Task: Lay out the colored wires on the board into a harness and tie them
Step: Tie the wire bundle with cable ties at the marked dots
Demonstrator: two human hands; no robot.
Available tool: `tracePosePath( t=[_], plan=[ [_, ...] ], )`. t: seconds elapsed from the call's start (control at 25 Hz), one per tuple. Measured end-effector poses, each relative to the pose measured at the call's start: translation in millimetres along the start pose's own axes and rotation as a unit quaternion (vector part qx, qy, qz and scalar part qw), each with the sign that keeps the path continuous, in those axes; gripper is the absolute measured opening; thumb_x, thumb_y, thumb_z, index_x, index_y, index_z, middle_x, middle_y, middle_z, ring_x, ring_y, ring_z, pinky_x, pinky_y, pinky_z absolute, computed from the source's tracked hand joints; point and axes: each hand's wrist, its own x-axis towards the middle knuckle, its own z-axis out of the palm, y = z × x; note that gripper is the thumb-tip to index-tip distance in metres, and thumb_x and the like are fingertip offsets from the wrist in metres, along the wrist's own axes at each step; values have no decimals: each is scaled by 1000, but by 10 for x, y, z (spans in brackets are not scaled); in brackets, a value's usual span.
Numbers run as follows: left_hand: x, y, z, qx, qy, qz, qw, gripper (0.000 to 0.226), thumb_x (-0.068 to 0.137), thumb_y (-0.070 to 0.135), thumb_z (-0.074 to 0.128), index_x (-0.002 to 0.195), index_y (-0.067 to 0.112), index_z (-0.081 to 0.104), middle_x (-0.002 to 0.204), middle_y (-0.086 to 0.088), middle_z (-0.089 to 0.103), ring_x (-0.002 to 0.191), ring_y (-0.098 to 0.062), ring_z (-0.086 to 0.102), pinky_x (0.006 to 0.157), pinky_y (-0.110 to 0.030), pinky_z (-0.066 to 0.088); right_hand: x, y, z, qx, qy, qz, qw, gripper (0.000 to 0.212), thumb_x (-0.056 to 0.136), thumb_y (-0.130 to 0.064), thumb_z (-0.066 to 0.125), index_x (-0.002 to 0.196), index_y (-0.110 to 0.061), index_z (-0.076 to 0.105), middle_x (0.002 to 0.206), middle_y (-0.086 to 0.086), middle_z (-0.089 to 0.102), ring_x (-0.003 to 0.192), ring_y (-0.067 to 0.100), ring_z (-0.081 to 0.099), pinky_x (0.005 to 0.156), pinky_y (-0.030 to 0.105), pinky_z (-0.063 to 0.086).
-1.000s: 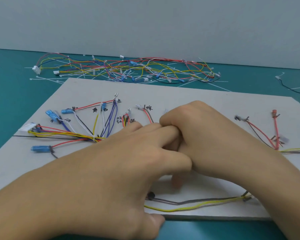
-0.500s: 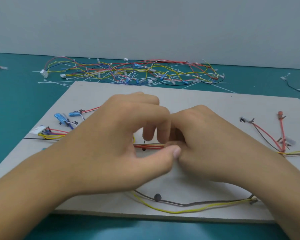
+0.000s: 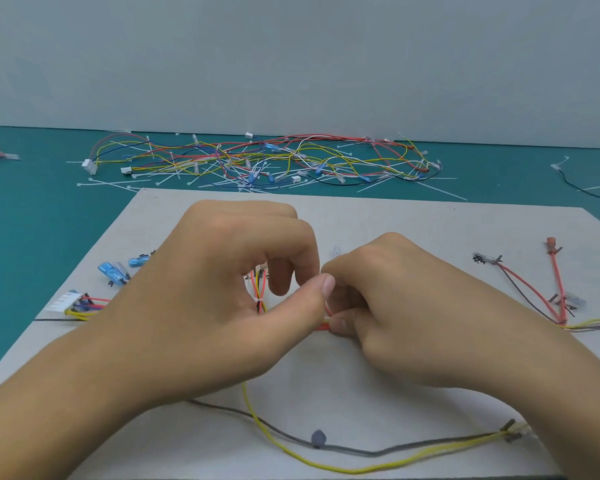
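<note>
At mid-board (image 3: 361, 216) the right hand (image 3: 413, 313) pinches the red wire (image 3: 323, 327) in curled fingers, seemingly steadying it for tying, while the left hand (image 3: 222, 299) closes thumb and forefinger on something hidden.

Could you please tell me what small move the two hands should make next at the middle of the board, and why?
Probably draw the pinched end tight. The left hand pinches thumb to forefinger just above the red wires, which the right hand grips on the board; one small white tie already binds the bundle nearby. What is pinched is hidden.
</note>
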Motion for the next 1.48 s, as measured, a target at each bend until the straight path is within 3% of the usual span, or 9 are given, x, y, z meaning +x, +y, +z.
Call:
tracePosePath(
  t=[0.12,0.28,0.4,0.48,0.64,0.84,1.12,1.28,1.48],
  plan=[
    [29,-12,25,9,-2,-23,1000,15,84,22,72,71,23,67,65,4,60,67,-19,61,62,-36,45,-4,15,-18,15,4,2,1000,31,84,-25,71,64,-26,47,66,-10,47,63,4,47,56,31,37],
    [116,-30,-58,40,-54,-136,989,9,79,38,63,73,32,67,75,14,67,77,-8,65,67,-31,50,-13,22,-13,38,12,1,999,25,82,-27,72,66,-24,52,67,-11,51,62,4,50,55,31,43],
    [378,-128,-92,96,-41,-138,985,13,77,40,60,72,31,68,75,20,69,69,0,65,60,-21,50,2,39,0,30,25,-12,999,19,78,-23,69,66,-20,56,62,-7,54,60,5,53,54,33,49],
    [666,-374,-99,139,-43,-172,974,12,82,32,63,73,28,70,70,14,69,65,-3,64,57,-24,49,8,47,-1,37,28,-9,999,15,77,-22,68,66,-19,58,63,-6,56,60,7,56,55,36,52],
    [1038,-1132,-66,192,-118,-286,931,11,91,16,69,88,20,80,84,-1,74,85,-25,66,71,-27,45,6,61,5,50,18,-6,999,13,77,-23,66,67,-20,57,68,-7,57,64,11,58,55,35,52],
    [1038,-1602,65,197,-50,-292,934,23,92,9,69,101,24,83,107,1,76,100,-22,64,89,-30,46,15,78,12,53,17,-4,998,14,78,-23,65,67,-20,57,67,-6,57,63,10,57,54,36,51],
    [1253,-1760,10,157,-112,-325,926,15,81,13,85,81,27,82,72,10,71,67,-5,59,60,-19,42,14,87,9,60,12,3,998,14,80,-24,67,70,-20,58,67,-7,58,62,8,57,54,34,52],
    [1275,-1815,22,196,-147,-285,927,19,85,18,82,72,28,74,78,7,71,77,-16,62,69,-25,41,16,93,6,61,13,2,998,14,80,-25,66,70,-20,58,65,-6,58,61,8,57,54,33,52],
    [1169,-1738,-67,195,-137,-273,932,8,91,20,71,84,19,74,92,-5,73,82,-24,62,68,-28,42,8,91,8,60,12,-3,998,14,81,-27,65,71,-20,58,66,-5,59,64,7,57,55,31,51]
  ],
)
